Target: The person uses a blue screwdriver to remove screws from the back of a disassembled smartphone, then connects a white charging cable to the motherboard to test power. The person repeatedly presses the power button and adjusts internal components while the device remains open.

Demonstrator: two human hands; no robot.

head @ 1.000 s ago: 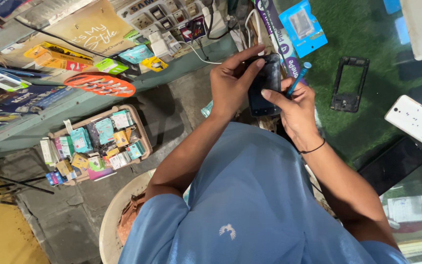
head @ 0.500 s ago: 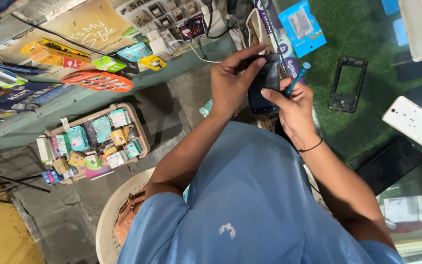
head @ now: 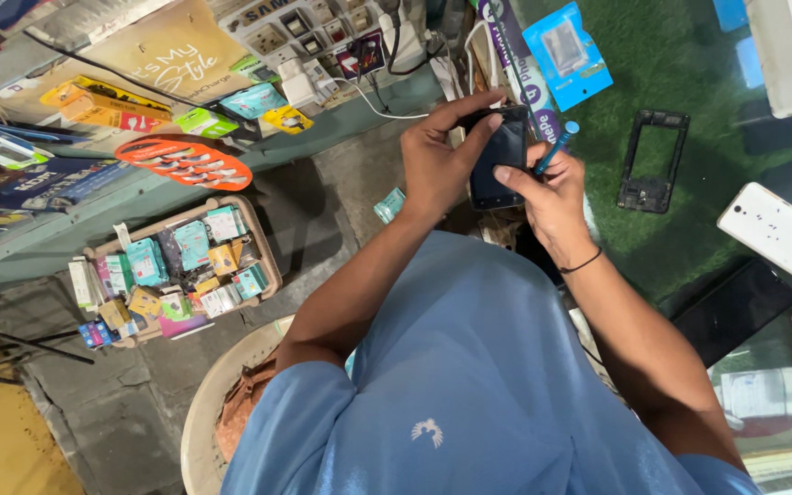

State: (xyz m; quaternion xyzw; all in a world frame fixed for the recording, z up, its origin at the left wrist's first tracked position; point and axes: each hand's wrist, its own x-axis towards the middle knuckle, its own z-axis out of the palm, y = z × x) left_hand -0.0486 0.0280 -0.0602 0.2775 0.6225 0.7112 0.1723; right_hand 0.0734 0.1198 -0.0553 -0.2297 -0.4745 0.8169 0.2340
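The small black slab-shaped phone (head: 497, 158) is being held above the edge of the green glass-topped worktop (head: 689, 137), left hand (head: 437, 160) wrapping its fingers around it, right hand (head: 554, 188) pressing a fingertip on it while pinching a blue pen-like tool (head: 556, 147). I'd worry about the tool slipping and scratching the screen, or the phone dropping to the floor.

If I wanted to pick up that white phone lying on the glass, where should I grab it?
Probably by its two long edges, coming from above: the white phone lies flat on the glass counter, set at a slant, with bare space round it and nothing on top.
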